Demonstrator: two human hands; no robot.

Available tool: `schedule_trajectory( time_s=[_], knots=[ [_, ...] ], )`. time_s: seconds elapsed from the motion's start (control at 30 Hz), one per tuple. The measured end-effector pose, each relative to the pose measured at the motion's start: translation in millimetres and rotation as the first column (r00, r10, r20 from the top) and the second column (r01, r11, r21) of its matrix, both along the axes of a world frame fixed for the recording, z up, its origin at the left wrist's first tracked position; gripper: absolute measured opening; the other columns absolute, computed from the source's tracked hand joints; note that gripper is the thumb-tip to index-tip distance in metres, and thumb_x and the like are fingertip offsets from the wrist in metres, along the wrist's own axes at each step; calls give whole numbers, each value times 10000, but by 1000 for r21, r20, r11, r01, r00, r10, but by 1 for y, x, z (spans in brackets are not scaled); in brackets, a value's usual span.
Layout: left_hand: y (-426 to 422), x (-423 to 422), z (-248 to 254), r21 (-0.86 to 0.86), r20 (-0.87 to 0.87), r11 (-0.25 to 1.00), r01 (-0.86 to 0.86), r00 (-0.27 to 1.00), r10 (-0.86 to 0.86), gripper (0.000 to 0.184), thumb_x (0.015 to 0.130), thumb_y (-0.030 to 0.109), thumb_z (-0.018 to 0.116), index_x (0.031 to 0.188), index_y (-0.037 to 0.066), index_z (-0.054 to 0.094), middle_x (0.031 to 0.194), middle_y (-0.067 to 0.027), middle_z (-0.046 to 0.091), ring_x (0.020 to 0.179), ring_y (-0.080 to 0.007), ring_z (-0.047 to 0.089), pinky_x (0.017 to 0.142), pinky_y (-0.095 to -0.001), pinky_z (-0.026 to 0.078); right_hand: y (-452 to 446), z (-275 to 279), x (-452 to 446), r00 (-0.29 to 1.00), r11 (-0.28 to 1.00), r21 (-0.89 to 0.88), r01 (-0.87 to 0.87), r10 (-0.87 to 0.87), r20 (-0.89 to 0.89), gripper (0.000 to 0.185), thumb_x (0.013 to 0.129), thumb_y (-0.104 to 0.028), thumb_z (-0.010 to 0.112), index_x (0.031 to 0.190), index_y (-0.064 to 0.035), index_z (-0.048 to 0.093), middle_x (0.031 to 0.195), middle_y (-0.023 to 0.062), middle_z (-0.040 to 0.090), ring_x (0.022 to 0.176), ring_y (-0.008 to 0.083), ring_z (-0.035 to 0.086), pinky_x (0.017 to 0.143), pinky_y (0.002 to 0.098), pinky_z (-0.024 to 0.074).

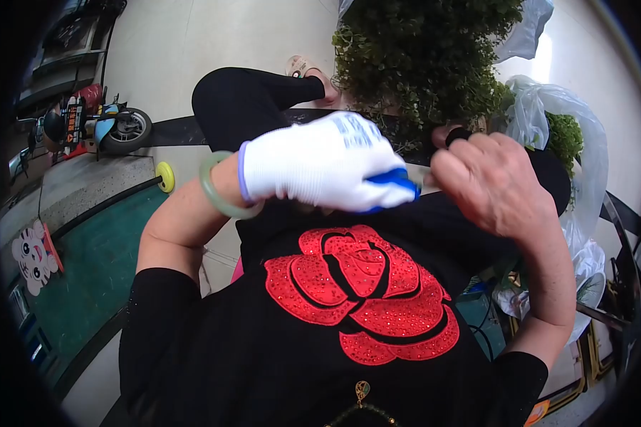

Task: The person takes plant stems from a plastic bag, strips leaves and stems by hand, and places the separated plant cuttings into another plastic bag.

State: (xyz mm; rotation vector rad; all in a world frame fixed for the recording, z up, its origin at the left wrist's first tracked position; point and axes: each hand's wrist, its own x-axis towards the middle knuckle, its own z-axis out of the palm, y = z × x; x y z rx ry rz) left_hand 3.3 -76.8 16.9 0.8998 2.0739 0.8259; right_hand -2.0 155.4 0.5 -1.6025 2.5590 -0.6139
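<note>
My left hand (335,165) wears a white knit glove with a blue-coated palm side and a lilac cuff. A pale green bangle (212,186) circles that wrist. The gloved fingers are pinched together, and whatever is in them is too small or hidden to name. Facing it across a small gap is my right hand (493,181), bare and curled with knuckles up; its grip is hidden from view. Both hands are over my lap, above a black top with a red sequined rose (363,285). Just beyond them stands a big heap of green leafy plants (420,64).
A clear plastic bag (584,153) with more greenery (565,139) lies at the right. A sandaled foot (303,67) rests on the pale floor ahead. To the left are a parked scooter (121,128), a green mat (100,263) and a cartoon tiger cutout (35,256).
</note>
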Motion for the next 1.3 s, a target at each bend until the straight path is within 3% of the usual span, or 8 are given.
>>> schedule_trajectory(
  time_s=[0.1, 0.17, 0.23, 0.43, 0.63, 0.8, 1.03, 1.3],
  knots=[
    [-2, 14, 15, 134, -19, 979, 153, 988, -152, 224, 864, 281, 620, 818, 65, 652, 534, -110, 503, 535, -317, 537, 525, -400, 427, 21, 6, 3, 989, 989, -26, -144, 145, 33, 150, 653, -120, 621, 730, -80, 498, 637, 44, 486, 569, 242, 517, 516, 362, 416],
    [-32, 4, 32, 170, 263, 938, 301, 904, -338, 239, 880, 211, 599, 761, 6, 634, 635, -109, 601, 573, -266, 587, 570, -362, 454, 118, -36, -20, 958, 962, 74, 263, -252, -134, 81, 756, -94, 617, 777, -52, 551, 656, 61, 516, 568, 186, 520, 506, 300, 402],
    [-45, 7, 16, 173, 355, 966, -190, 927, 119, 259, 907, 203, 558, 859, -32, 657, 798, -120, 676, 714, -214, 654, 672, -310, 496, 129, -21, -9, 654, 694, 107, 712, -711, 260, 140, 905, -135, 532, 809, -34, 549, 630, 33, 497, 584, 114, 490, 529, 270, 379],
    [0, -14, -40, 282, 875, 560, -779, 449, 184, 589, 989, 440, 354, 1375, -4, 381, 1337, -132, 486, 1166, -235, 525, 954, -398, 454, 15, -17, -10, 526, 717, -172, 675, -305, 794, 229, 800, -149, 651, 976, -15, 588, 800, 12, 595, 755, 101, 551, 695, 245, 450],
    [2, -10, -43, 435, 677, 598, -673, 682, 277, 548, 1005, 405, 308, 1400, 28, 358, 1414, -85, 414, 1259, -195, 447, 1027, -373, 383, -22, -46, -21, 718, 840, -170, 515, -314, 622, 356, 725, -282, 771, 901, -24, 601, 718, 139, 589, 629, 268, 590, 594, 333, 477],
    [-3, -9, -48, 347, 902, 376, -859, 416, 117, 556, 1009, 407, 264, 1412, 31, 336, 1454, -87, 361, 1304, -195, 397, 1048, -364, 345, -16, -43, -11, 584, 552, -408, 727, -185, 791, 145, 823, -54, 659, 963, -41, 628, 712, -37, 575, 609, 24, 491, 555, 181, 398],
    [-7, -10, -57, 519, 652, 538, -664, 715, 253, 488, 1009, 326, 327, 1394, 29, 364, 1431, -97, 393, 1266, -183, 429, 1028, -354, 369, -29, -66, -17, 942, 894, -334, 298, -332, -49, 315, 644, -221, 771, 907, -120, 631, 699, 36, 523, 638, 209, 538, 584, 322, 421],
    [-11, -13, -47, -138, 331, 877, -460, 814, 478, 258, 907, 281, 580, 926, 50, 694, 606, -49, 589, 500, -77, 499, 513, -251, 403, -7, -67, -24, 892, 938, -192, 289, -192, 409, 259, 666, -32, 623, 884, -31, 483, 905, 169, 582, 832, 365, 581, 667, 445, 479]
  ],
)
